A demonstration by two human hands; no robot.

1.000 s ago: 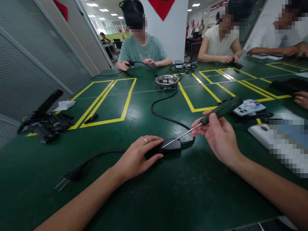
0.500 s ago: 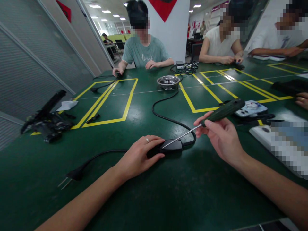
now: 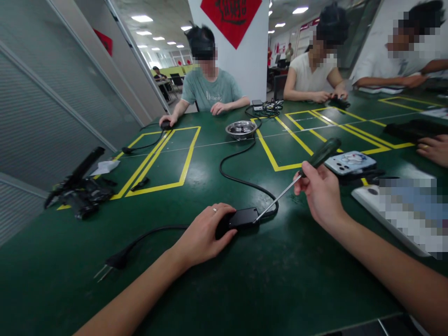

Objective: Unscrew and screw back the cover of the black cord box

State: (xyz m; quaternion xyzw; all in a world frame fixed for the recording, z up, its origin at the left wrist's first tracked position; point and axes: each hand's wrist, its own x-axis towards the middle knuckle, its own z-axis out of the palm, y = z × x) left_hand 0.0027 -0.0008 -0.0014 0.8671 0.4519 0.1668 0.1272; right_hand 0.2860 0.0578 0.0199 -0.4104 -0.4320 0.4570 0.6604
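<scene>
A black power adapter (image 3: 244, 218) lies flat on the green table, with my left hand (image 3: 206, 233) closed around its left end. My right hand (image 3: 320, 191) grips a screwdriver (image 3: 324, 151) by its dark green handle. Its thin metal shaft slants down to the left, and the tip is at the adapter's right end, near the front corner. Whether the tip sits in a screw is too small to tell. From the adapter's left side a cord runs to a two-pin plug (image 3: 117, 260). A second black cable (image 3: 241, 180) loops away from its right end.
A metal bowl (image 3: 241, 129) holding small parts stands farther back. Black parts (image 3: 82, 191) are heaped at the left. A phone (image 3: 352, 162) and a white device (image 3: 392, 219) lie at the right. Several people sit around the table (image 3: 224, 298), which bears yellow tape (image 3: 187, 161).
The screwdriver's tip has moved right along the adapter, from near my left fingers to its right end. My right hand has shifted slightly right. The camera view has tilted up a little.
</scene>
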